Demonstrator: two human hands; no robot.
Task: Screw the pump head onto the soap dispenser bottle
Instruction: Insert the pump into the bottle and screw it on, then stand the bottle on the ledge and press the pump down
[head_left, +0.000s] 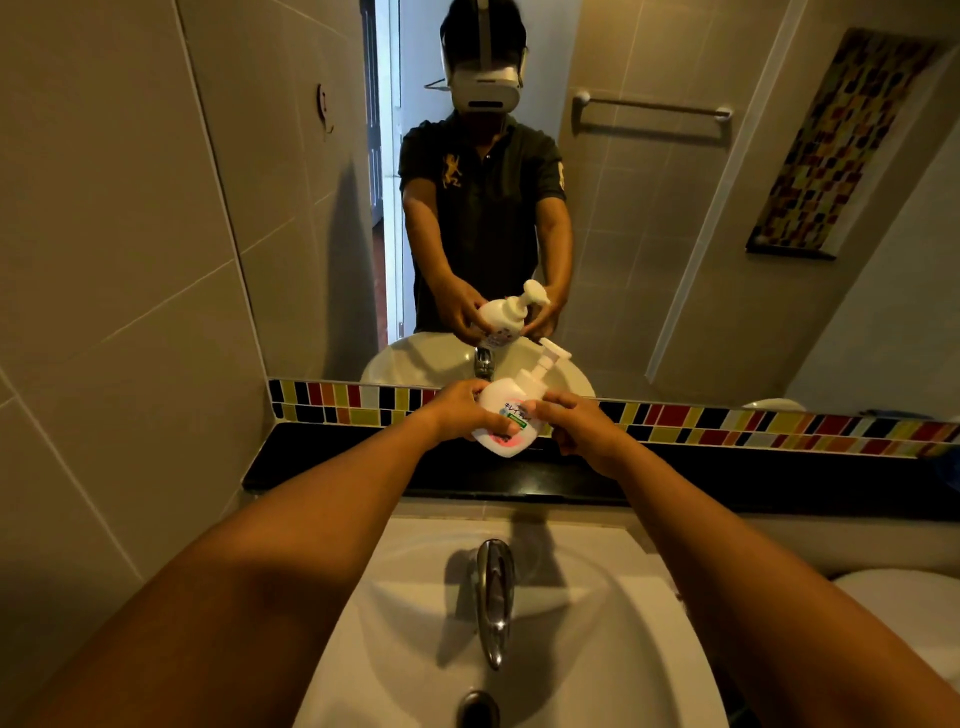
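Note:
A white soap dispenser bottle (503, 415) with a pink and green label is held above the black ledge, tilted so its top leans to the right. The white pump head (548, 359) sits on the bottle's neck, its nozzle pointing right. My left hand (460, 410) wraps around the bottle's left side. My right hand (576, 428) touches the bottle's right side, fingers laid over the label. Both arms reach forward over the sink. The mirror shows the same bottle between two hands.
A white sink (597, 623) with a chrome tap (493, 597) lies below my arms. The black ledge (322, 462) runs under a strip of coloured tiles (727, 423) and a large mirror (675, 260). A tiled wall (104, 312) closes the left side.

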